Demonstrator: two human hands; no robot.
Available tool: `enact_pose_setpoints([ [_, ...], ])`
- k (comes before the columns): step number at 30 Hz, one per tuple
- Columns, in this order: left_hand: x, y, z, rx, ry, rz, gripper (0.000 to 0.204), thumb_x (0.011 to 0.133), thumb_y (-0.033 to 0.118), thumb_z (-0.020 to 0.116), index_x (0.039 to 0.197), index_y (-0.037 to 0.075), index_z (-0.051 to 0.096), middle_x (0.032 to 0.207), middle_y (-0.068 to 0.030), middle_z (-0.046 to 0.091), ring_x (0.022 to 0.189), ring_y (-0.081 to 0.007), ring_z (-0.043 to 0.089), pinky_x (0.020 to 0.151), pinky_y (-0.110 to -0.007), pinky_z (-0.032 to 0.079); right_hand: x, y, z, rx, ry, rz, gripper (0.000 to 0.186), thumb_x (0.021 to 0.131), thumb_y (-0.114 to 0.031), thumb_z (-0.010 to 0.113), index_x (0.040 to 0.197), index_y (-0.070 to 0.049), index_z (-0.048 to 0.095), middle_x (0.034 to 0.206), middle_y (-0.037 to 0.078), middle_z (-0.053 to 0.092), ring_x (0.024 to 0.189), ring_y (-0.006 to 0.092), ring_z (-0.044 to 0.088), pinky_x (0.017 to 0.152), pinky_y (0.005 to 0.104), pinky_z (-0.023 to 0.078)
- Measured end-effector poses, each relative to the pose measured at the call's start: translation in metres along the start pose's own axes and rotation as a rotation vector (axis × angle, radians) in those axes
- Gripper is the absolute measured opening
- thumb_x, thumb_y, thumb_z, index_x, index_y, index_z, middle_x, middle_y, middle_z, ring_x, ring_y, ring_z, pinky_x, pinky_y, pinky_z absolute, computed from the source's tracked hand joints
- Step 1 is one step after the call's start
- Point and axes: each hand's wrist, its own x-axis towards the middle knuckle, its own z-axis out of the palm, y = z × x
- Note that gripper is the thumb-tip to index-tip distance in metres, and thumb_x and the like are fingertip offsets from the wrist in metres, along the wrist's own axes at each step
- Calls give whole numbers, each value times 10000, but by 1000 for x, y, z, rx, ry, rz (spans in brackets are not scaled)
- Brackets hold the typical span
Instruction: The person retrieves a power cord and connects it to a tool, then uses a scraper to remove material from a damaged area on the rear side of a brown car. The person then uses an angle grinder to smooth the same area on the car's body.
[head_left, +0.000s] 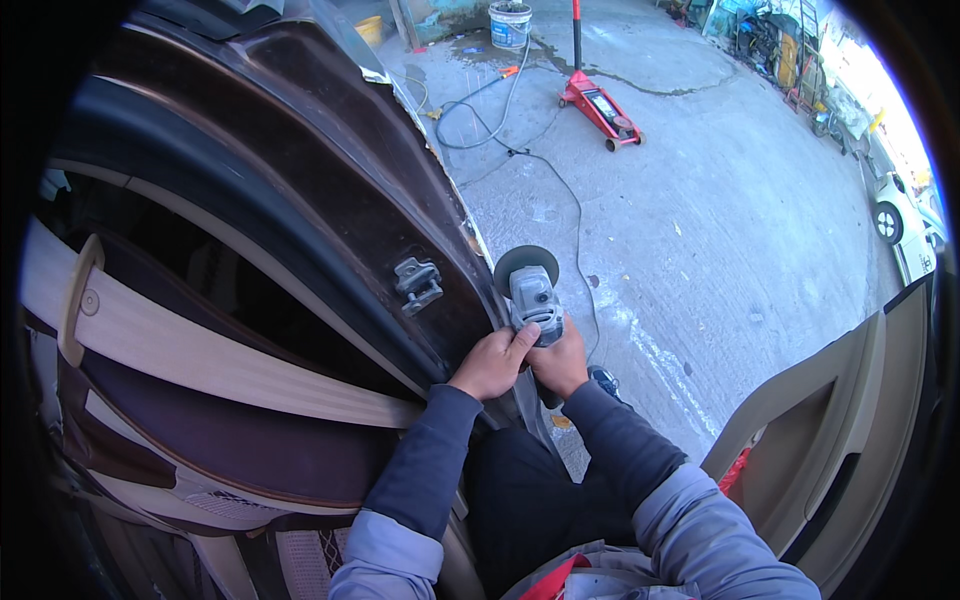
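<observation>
Both my hands are closed around an angle grinder (535,296), its round disc (526,269) at the far end, beside the raw cut edge of a dark brown car body panel (330,130). Whether the disc touches the metal I cannot tell. My left hand (492,362) grips the grinder's body from the left, thumb on top. My right hand (562,358) wraps it from the right, fingers mostly hidden. A metal door striker (417,286) sits on the brown pillar, left of the grinder.
A beige seat belt (230,350) crosses the door opening at left. An open car door (840,430) stands at right. A black cable (575,210) trails over concrete. Farther off are a red floor jack (603,112), a white bucket (510,26), a hose (480,125) and a white car (903,225).
</observation>
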Motion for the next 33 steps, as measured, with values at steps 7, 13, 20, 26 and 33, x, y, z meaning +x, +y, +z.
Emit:
enact_pose_setpoints([
  [7,0,-1,0,5,-24,-30,752,1071,617,460,1068,-95,701,1000,-313,720,1010,-459,700,888,-468,530,-1,5,1,-24,13,8,500,732,-166,845,1144,9,622,956,197,754,873,302,760,779,409,591],
  [13,1,-5,1,32,-36,-47,763,1068,623,459,1079,-99,704,1005,-319,721,1020,-464,700,899,-471,530,-6,6,2,-17,16,37,491,732,-159,840,1139,11,623,932,193,751,839,287,759,755,403,593],
  [20,1,-6,1,-33,-40,-27,758,1070,619,461,1073,-99,703,996,-320,719,1017,-469,699,893,-475,529,-5,4,2,-22,7,61,504,728,-166,844,1145,12,624,943,203,753,852,308,761,763,407,593],
  [26,-2,3,1,-64,12,-10,713,1079,584,477,1063,-94,695,964,-293,725,965,-426,716,860,-457,534,0,1,-1,-51,0,-1,525,718,-170,849,1153,15,621,953,222,757,883,354,764,782,417,594],
  [33,-2,1,2,-44,32,34,688,1078,577,489,1047,-80,692,959,-274,726,932,-401,719,835,-458,535,0,-4,-2,-40,11,-10,536,716,-163,849,1163,19,618,955,215,760,891,334,769,788,417,598],
])
